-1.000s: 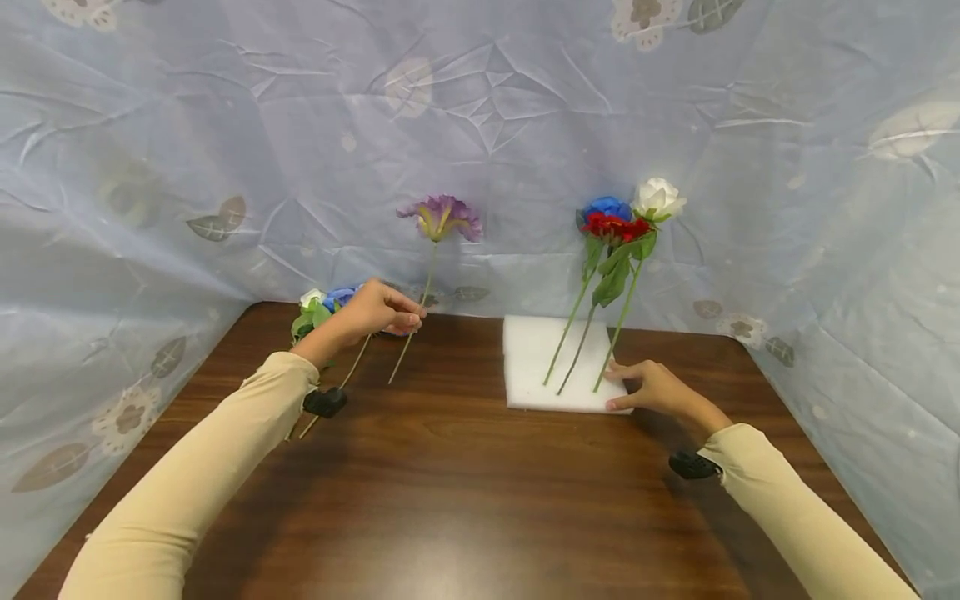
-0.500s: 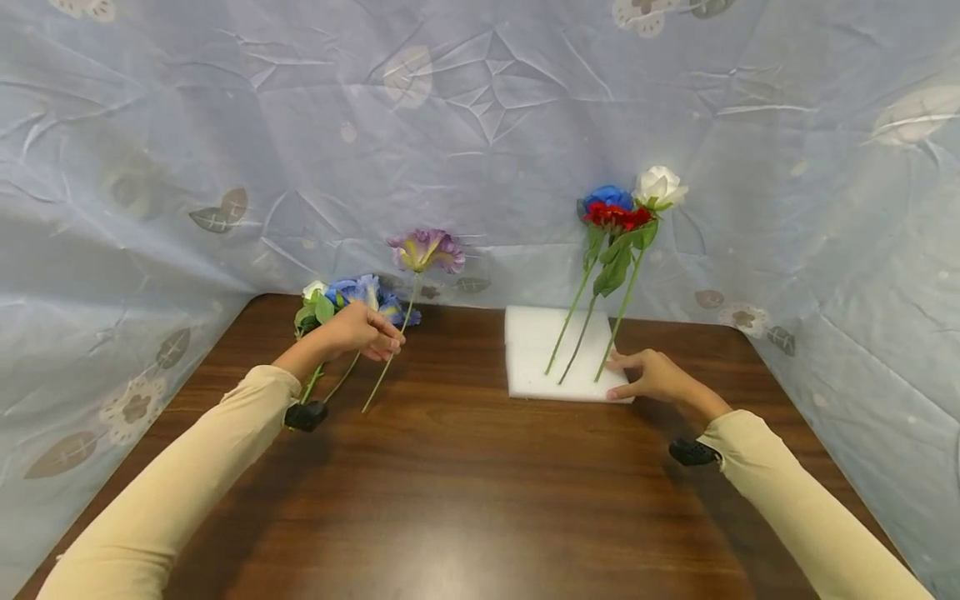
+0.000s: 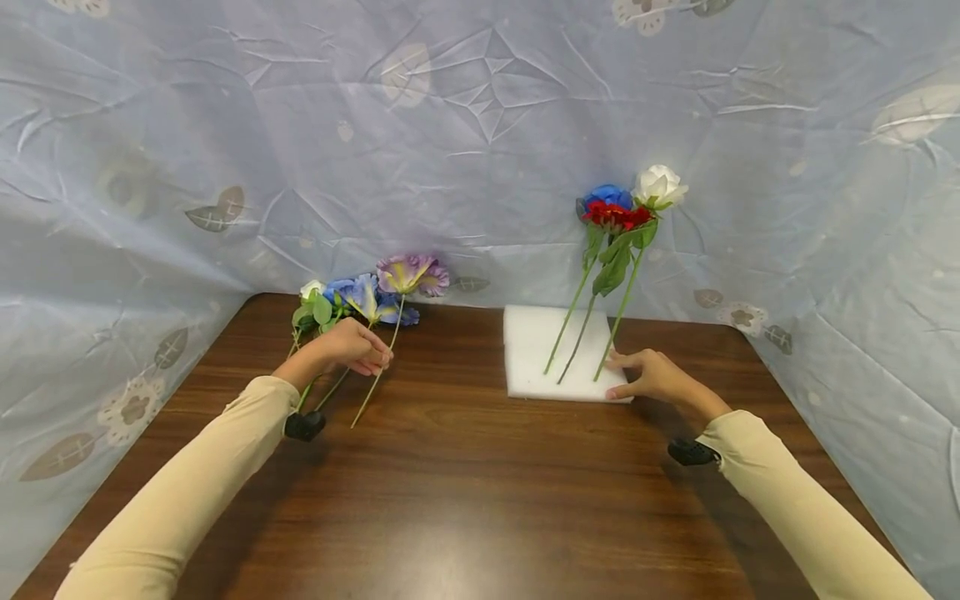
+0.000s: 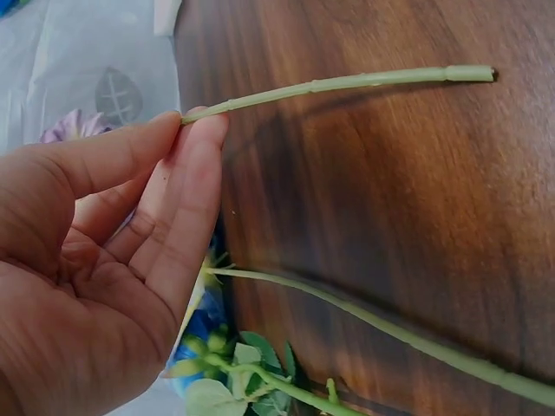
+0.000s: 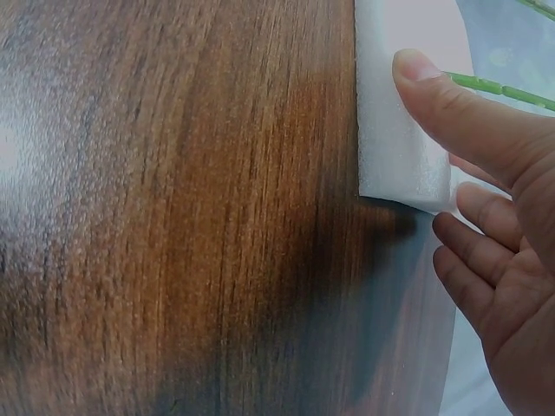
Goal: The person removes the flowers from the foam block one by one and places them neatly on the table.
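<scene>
My left hand (image 3: 348,346) pinches the stem of a purple artificial flower (image 3: 412,275) between thumb and fingertips. Its bloom points up and away; in the left wrist view the bare stem end (image 4: 416,78) sticks out past the fingertips, over the table. Beneath and beside that hand lie blue flowers (image 3: 363,296) and a white flower (image 3: 312,288), with stems partly hidden by the wrist. On the right, my right hand (image 3: 660,379) holds the near right corner of a white foam block (image 3: 525,367), thumb against it. A blue flower (image 3: 607,197), a red flower (image 3: 617,217) and a white rose (image 3: 660,187) stand in the block.
The brown wooden table (image 3: 450,467) runs back to a pale blue patterned cloth (image 3: 480,183), which also hangs along both sides. Flower heads on the foam block rise in front of the back cloth.
My left hand has moved left and toward me with the purple flower, lowering its bloom beside the lying flowers. My right hand stays at the foam block.
</scene>
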Tool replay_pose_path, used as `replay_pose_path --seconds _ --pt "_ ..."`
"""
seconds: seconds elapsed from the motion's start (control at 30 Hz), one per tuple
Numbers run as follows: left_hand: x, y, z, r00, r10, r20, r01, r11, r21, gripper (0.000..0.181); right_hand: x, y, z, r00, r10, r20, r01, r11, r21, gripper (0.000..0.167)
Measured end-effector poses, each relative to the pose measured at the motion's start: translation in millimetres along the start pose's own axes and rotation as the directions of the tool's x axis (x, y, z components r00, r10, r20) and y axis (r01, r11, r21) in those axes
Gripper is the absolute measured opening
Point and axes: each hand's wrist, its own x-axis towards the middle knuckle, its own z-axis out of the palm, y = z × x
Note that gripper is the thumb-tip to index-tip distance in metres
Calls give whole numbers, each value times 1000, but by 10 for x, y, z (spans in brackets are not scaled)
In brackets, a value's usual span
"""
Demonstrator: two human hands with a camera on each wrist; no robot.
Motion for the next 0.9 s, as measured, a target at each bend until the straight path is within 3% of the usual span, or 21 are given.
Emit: replay_pose_path --seconds 0.23,0.9 --pt "54 -73 -29 998 -64 -15 64 998 -17 27 6 13 -6 1000 -2 -3 2 1000 3 70" --pt "143 -216 -43 986 -163 -41 159 984 -81 27 -8 -14 8 1000 17 -3 -17 999 33 70"
